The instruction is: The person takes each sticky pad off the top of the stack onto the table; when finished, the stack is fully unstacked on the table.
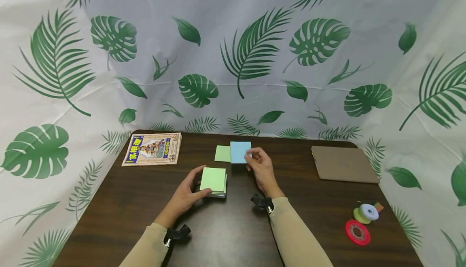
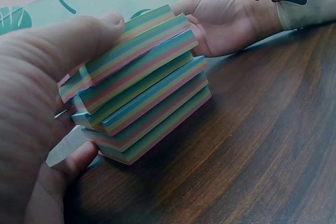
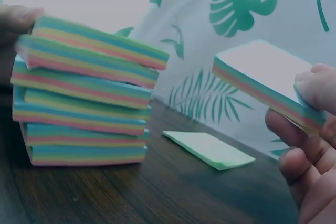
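A stack of striped sticky-note pads [image 1: 214, 181] [image 2: 142, 85] [image 3: 84, 95], green on top, stands on the dark wooden table [image 1: 233, 234]. My left hand [image 1: 189, 194] [image 2: 42, 93] grips the stack, thumb on one side and fingers on the other. My right hand [image 1: 260, 170] [image 3: 310, 145] holds a separate pad with a blue top [image 1: 240, 152] [image 3: 265, 82] above the table, just behind the stack. A thin green pad [image 1: 223, 153] [image 3: 209, 149] lies flat on the table to the left of the blue one.
A colourful book [image 1: 153, 149] lies at the back left. A brown notebook [image 1: 344, 164] sits at the back right. Tape rolls [image 1: 365, 213] and a red roll [image 1: 358, 232] rest near the right edge. A leaf-print cloth surrounds the table.
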Demonstrator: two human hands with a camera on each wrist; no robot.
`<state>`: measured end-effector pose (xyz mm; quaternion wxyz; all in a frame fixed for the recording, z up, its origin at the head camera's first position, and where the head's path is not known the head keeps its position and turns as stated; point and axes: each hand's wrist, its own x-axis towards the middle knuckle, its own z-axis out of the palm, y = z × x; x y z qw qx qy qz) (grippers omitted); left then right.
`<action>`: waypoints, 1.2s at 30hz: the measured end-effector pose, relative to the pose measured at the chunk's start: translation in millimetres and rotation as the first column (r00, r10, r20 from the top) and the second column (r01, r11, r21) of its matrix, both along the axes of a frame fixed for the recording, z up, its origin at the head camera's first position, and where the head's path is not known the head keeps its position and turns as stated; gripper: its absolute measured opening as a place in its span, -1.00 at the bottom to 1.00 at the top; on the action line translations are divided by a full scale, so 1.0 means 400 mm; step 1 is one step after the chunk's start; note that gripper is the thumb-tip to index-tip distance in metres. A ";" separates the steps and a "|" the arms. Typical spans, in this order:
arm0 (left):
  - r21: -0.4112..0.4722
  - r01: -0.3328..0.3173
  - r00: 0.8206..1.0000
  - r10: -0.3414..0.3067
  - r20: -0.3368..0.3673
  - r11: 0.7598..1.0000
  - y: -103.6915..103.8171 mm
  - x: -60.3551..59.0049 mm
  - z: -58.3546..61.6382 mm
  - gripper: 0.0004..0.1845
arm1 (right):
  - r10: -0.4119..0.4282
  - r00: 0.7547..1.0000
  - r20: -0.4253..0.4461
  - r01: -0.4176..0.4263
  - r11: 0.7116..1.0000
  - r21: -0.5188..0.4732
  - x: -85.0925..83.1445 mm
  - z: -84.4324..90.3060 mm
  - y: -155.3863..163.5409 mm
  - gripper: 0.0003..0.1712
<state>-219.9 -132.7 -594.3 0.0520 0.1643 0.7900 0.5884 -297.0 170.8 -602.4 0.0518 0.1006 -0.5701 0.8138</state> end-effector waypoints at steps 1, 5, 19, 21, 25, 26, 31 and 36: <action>0.000 0.000 1.000 0.000 0.001 1.000 -0.001 0.000 0.000 -0.12 | -0.008 1.000 -0.001 0.008 1.000 0.016 -0.001 -0.001 0.001 -0.76; 0.005 0.000 1.000 0.000 0.012 1.000 -0.002 0.002 -0.002 -0.12 | -0.019 1.000 -0.012 0.020 0.993 0.116 -0.001 -0.003 0.005 -0.60; 0.013 0.004 1.000 -0.005 0.014 1.000 -0.003 0.000 -0.009 -0.09 | -0.160 0.974 -0.162 0.208 0.916 0.343 -0.007 -0.014 0.015 -0.44; 0.013 0.006 1.000 -0.006 0.016 1.000 -0.003 0.000 -0.009 -0.09 | -0.211 0.962 -0.173 0.259 0.906 0.336 -0.009 -0.014 0.017 -0.51; 0.009 0.008 1.000 -0.008 0.022 1.000 -0.004 -0.001 -0.009 -0.10 | -0.285 0.942 -0.179 0.332 0.874 0.355 -0.011 -0.014 0.022 -0.61; 0.007 0.007 1.000 -0.007 0.024 1.000 -0.003 -0.001 -0.009 -0.10 | -0.295 0.938 -0.183 0.344 0.864 0.368 -0.011 -0.013 0.023 -0.61; 0.002 0.003 0.999 -0.003 0.033 1.000 -0.003 -0.002 -0.007 -0.10 | -0.312 0.925 -0.217 0.379 0.799 0.467 -0.006 -0.007 0.024 -0.59; 0.000 0.004 0.999 -0.004 0.034 1.000 -0.002 -0.001 -0.003 -0.10 | -0.307 0.920 -0.243 0.391 0.694 0.604 -0.006 -0.007 0.026 -0.59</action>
